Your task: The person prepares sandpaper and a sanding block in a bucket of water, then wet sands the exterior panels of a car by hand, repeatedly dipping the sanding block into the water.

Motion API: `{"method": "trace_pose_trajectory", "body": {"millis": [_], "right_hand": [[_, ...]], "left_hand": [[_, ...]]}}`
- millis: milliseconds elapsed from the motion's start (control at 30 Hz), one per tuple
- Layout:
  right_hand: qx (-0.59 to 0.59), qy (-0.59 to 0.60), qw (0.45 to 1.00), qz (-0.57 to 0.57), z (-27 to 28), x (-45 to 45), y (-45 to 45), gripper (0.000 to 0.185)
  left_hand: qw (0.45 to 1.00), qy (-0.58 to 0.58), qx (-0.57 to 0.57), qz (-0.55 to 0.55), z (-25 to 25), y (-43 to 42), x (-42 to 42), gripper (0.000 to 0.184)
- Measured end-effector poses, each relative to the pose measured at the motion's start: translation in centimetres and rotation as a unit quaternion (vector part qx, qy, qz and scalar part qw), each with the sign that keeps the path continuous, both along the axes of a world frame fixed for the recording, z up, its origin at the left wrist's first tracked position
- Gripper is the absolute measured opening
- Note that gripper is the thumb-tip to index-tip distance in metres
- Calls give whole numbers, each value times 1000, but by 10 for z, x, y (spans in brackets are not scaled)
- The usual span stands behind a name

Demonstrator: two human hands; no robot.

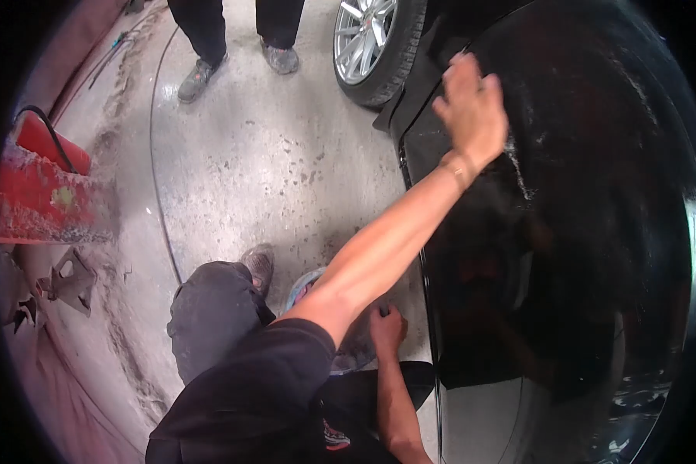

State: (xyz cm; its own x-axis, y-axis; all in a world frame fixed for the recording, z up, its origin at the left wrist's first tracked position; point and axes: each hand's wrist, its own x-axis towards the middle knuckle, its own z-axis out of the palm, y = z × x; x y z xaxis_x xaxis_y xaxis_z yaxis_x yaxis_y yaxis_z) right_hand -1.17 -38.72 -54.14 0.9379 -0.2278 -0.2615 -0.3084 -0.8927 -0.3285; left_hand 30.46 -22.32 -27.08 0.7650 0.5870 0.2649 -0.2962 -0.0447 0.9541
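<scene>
My left hand (473,108) reaches out over the glossy black car panel (479,232), fingers apart, slightly blurred. Whether its palm touches the paint I cannot tell. Pale scuffs and streaks mark the panel beside my wrist, which has a thin bracelet. Lower down, close to the panel's edge, my right hand (389,329) is closed, with a small dark end showing at the fingers. What that dark thing is cannot be made out. Under my left forearm a round container with a pale bluish rim (303,284) is partly hidden.
Another person's shoes (199,80) and dark trousers are at the top. A car wheel (371,46) with silver spokes stands near them. At the left is a worn red metal piece of equipment (50,193). A dark cable (156,170) runs along the speckled concrete floor (240,178).
</scene>
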Motion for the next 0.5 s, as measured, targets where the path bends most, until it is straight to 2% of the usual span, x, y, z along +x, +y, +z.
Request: {"method": "trace_pose_trajectory", "body": {"millis": [67,133,200,300,333,400,500], "right_hand": [[19,41,999,0,6,5,4,52],[20,54,998,15,3,4,1,56],[9,35,999,41,-15,4,-8,57],[-11,67,995,70,-21,3,-13,56],[-8,53,996,70,-19,5,-12,56],[-4,30,997,69,-16,1,-11,55],[24,35,998,53,-21,-1,-17,54]], "left_hand": [[998,-51,40,5,43,-1,14,67],[996,-65,57,22,50,1,20,67],[996,-20,80,19,25,1,9,67],[997,75,1,-15,-44,-13,-12,68],[994,101,-22,-28,-49,-11,-19,68],[997,70,-8,-5,-35,-12,-5,69],[998,-28,51,22,32,4,4,69]]}}
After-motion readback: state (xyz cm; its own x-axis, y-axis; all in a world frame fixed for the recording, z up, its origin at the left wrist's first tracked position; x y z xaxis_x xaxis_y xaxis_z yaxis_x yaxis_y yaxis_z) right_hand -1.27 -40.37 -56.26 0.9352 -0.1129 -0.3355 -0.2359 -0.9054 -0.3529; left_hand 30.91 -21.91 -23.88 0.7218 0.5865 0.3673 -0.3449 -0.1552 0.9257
